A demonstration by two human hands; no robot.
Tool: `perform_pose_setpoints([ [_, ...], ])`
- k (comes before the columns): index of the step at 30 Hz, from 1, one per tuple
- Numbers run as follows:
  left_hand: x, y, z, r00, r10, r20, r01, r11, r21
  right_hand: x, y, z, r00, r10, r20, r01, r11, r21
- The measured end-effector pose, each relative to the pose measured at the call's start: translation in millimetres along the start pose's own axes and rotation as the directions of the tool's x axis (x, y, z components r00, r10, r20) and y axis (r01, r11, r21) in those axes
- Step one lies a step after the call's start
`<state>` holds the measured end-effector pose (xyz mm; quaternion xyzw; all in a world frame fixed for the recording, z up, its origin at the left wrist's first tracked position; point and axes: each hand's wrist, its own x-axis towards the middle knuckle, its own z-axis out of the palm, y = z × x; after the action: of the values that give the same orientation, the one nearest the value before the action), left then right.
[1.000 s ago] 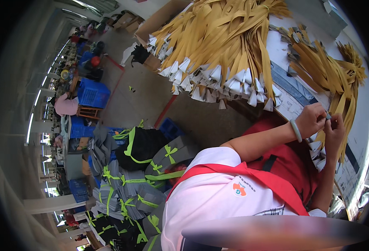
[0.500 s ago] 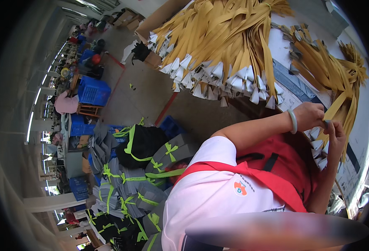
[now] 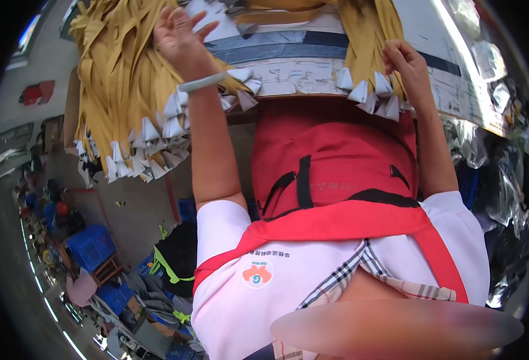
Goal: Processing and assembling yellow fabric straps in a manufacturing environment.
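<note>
The left hand (image 3: 183, 47), wearing a pale bracelet (image 3: 202, 82), is hovering in the upper left-centre of the frame with its fingers spread apart, palm showing. It is overlapping the inner edge of the large strap bundle (image 3: 115, 78); whether it is touching a strap cannot be told, and it is gripping nothing visible. The right hand (image 3: 407, 65), in the upper right, is keeping its fingers bent inward at the right edge of the smaller strap bundle (image 3: 362, 42). Its fingertips are partly hidden, so whether they are pinching a strap cannot be told.

At the lower left, a blue crate (image 3: 90, 247) is standing next to a wooden stool (image 3: 107, 268), and a second blue crate (image 3: 115, 298) is sitting just below; their contents are too small to make out. Along the right edge, clear plastic bags (image 3: 504, 186) are lying crumpled, and what they are holding is unclear.

The large bundle is filling the upper left, its yellow straps running roughly up and down the frame, with white wedge-shaped ends (image 3: 149, 132) pointing toward the bottom and hanging past the table (image 3: 300, 79) edge. The smaller bundle is lying right of the top centre, its long axis also running top to bottom, its white tips (image 3: 358, 92) pointing down toward the red apron (image 3: 336, 153). Between the bundles, dark blue strips (image 3: 276, 51) are stretching sideways across the table.
</note>
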<state>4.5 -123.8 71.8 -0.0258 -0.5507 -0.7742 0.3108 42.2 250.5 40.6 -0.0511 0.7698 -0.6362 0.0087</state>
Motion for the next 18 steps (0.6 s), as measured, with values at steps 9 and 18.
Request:
perform_pose_setpoints([
  [9,-132,-59,49,0.684,-0.416,0.599,0.061,0.852,0.52,-20,10,-28,0.99,-0.084,0.118,0.132,0.852,-0.507],
  [18,-169,-71,103,0.347,-0.245,0.905,-0.452,0.802,0.39,-44,5,-21,0.984,-0.013,0.178,0.101,0.862,-0.496],
])
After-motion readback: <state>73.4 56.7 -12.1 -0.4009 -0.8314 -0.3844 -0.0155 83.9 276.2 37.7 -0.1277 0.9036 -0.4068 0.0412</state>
